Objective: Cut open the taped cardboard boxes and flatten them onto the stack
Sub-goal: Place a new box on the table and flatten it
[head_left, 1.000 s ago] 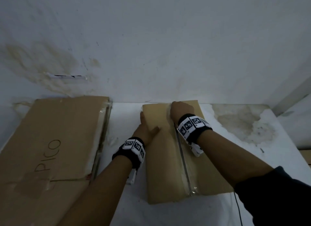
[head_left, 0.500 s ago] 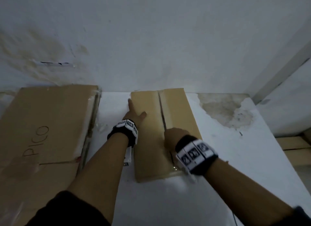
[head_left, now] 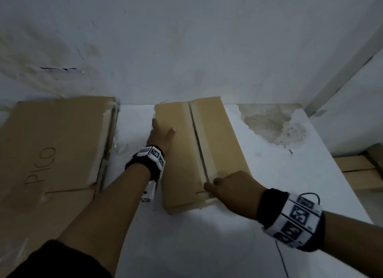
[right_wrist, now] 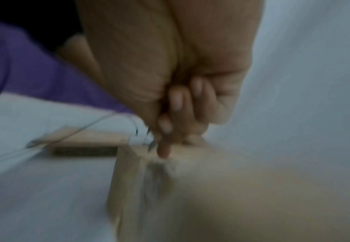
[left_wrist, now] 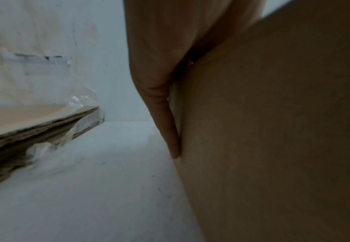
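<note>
**Seam split to the near edge**

Cardboard box (head_left: pixel 199 153) lies mid-table, far end against the wall. Left hand (head_left: pixel 160 136) flat, fingers straight against the box's left edge, likely bracing it against the pull of the cut. Right hand (head_left: pixel 232 186) curled at the seam's near end; blurred, so whether it grips a blade I cannot tell. Flattened stack (head_left: pixel 51 149) waits along the table's (head_left: pixel 207 246) left edge.
</note>
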